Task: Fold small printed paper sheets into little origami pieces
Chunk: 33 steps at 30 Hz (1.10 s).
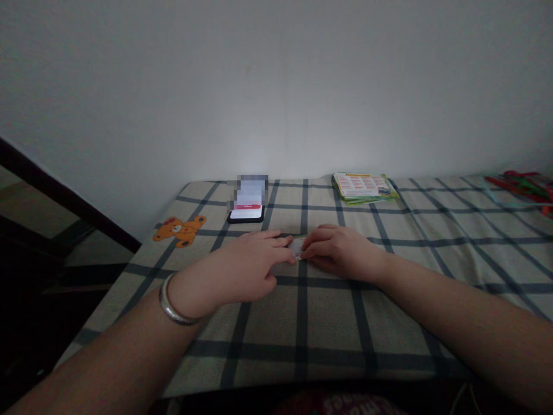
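Nothing can be read. The phone (246, 207) beyond the left hand (242, 268) shows a blurred screen with a red bar. The stack of printed leaflets (363, 187) beyond the right hand (341, 251) carries print too small to make out. So does the small card (297, 246) held at both hands' fingertips.
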Available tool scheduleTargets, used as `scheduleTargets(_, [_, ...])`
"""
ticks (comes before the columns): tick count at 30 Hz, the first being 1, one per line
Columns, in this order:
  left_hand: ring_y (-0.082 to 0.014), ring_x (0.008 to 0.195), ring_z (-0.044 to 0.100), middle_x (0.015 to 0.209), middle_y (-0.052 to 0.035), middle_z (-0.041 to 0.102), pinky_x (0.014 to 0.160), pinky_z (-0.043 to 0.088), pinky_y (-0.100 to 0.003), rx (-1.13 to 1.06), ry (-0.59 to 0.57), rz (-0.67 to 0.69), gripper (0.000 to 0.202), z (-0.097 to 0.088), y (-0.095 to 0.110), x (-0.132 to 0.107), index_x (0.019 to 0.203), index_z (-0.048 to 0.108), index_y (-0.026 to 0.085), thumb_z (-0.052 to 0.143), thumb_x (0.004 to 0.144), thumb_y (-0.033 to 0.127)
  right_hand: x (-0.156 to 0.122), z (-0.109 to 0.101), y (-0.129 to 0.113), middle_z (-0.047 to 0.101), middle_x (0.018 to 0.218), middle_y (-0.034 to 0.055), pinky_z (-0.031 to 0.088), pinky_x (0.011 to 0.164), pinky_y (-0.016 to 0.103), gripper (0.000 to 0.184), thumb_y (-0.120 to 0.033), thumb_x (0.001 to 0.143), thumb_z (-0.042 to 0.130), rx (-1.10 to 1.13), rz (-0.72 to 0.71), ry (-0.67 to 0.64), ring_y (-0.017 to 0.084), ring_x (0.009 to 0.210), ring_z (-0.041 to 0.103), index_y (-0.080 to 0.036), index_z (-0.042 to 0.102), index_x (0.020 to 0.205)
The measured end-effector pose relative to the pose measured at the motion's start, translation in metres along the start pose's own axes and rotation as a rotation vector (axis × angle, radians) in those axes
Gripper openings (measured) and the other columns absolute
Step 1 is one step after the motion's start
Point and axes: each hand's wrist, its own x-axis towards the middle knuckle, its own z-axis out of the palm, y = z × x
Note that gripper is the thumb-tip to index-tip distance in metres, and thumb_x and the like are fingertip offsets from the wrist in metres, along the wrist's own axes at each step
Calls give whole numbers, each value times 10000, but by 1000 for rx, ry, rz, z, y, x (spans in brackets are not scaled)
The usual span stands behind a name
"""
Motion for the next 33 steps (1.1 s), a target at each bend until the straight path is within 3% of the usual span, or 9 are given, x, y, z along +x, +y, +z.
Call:
scheduleTargets(4, [-227, 1263, 487, 1263, -62, 621, 1096, 359, -403, 15, 65, 14, 371, 4, 4, 2, 1064, 660, 203, 517, 746, 76, -1, 0, 0, 699, 1074, 41, 514, 845, 325, 223, -190, 902, 547, -10, -55, 7, 173, 980, 631, -237, 707, 1050])
scheduleTargets(9, [-231, 1148, 542, 1176, -70, 644, 1020, 420, -401, 37, 68, 10, 305, 3, 7, 3, 981, 673, 199, 506, 758, 73, -2, 0, -2, 697, 1115, 16, 510, 878, 330, 280, -162, 897, 537, -32, -60, -22, 180, 1043, 619, -262, 684, 1113])
scheduleTargets(15, [-225, 1296, 458, 1216, -61, 651, 1124, 322, -388, 69, 38, 44, 400, 4, 6, 4, 1072, 677, 178, 459, 778, 18, -2, 2, 0, 687, 1121, 13, 507, 850, 319, 271, -182, 898, 527, -54, -40, -33, 179, 998, 622, -254, 680, 1110])
scheduleTargets(19, [-228, 1338, 408, 1239, -27, 642, 1133, 304, -411, 118, 88, 88, 426, 12, 1, 2, 1099, 667, 208, 451, 789, 11, 1, -1, -3, 685, 1072, 32, 504, 802, 332, 265, -196, 903, 520, -126, -57, -50, 198, 975, 610, -261, 679, 1104])
scheduleTargets(22, [-246, 1348, 383, 1266, -18, 621, 1107, 333, -443, 131, 111, 48, 447, 15, -1, 0, 1130, 651, 236, 457, 797, 9, 3, -5, -5, 684, 1057, 39, 495, 793, 342, 251, -211, 910, 517, -178, -76, -66, 207, 970, 598, -257, 676, 1099])
scheduleTargets(28, [-217, 1115, 541, 1147, -64, 621, 972, 447, -400, 109, 123, 0, 339, 10, 6, 1, 1017, 668, 195, 453, 822, 20, 4, -7, -4, 678, 1053, 35, 473, 767, 345, 218, -257, 913, 535, -245, -100, -105, 218, 962, 587, -252, 670, 1084])
scheduleTargets(33, [-216, 1044, 553, 1061, -60, 615, 922, 464, -400, 92, 93, -11, 335, 8, 8, 2, 979, 664, 196, 443, 808, 10, 3, -13, -4, 675, 1050, 16, 467, 760, 330, 199, -228, 889, 566, -228, -77, -114, 208, 960, 591, -266, 681, 1046])
